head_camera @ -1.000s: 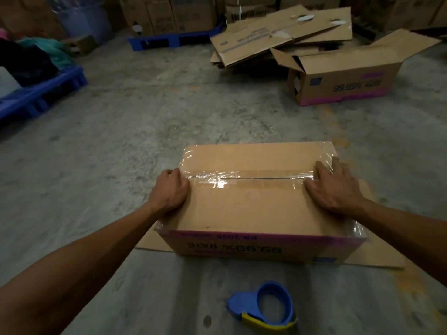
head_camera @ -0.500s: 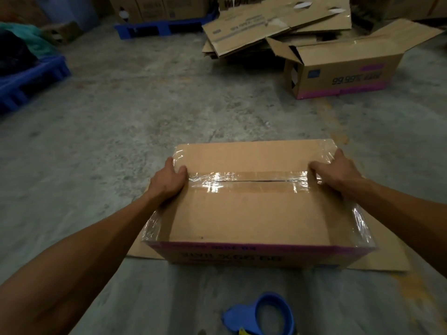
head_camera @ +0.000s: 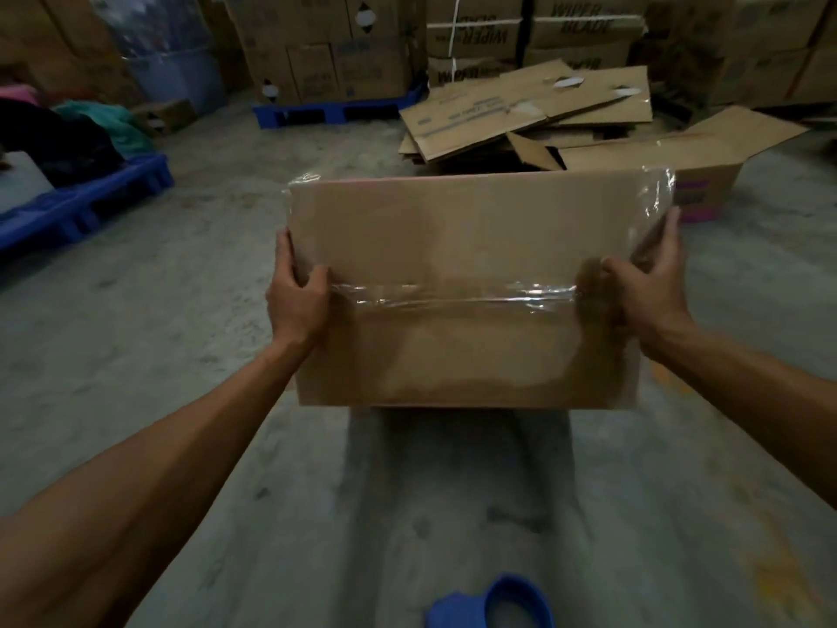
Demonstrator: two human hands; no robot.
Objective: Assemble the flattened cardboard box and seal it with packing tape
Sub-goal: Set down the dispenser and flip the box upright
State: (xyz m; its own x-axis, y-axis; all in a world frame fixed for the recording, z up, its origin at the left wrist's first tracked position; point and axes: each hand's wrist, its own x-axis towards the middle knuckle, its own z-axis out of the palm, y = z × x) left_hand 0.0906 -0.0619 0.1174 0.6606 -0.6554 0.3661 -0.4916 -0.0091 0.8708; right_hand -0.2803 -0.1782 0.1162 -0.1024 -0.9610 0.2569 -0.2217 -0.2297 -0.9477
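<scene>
Both arms outstretched, left hand (head_camera: pixel 296 301) and right hand (head_camera: pixel 643 296) curled in grip

Box (head_camera: pixel 475 247) now off the floor, tipped so its taped face turns toward the camera. Left hand (head_camera: pixel 296 299) and right hand (head_camera: pixel 643 296) shifted from top to side edges, gripping.

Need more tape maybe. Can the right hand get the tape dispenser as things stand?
Probably not right away: the right hand grips the box, as does the left hand. The tape dispenser lies unobstructed on the floor below, so it must let go first.
</scene>
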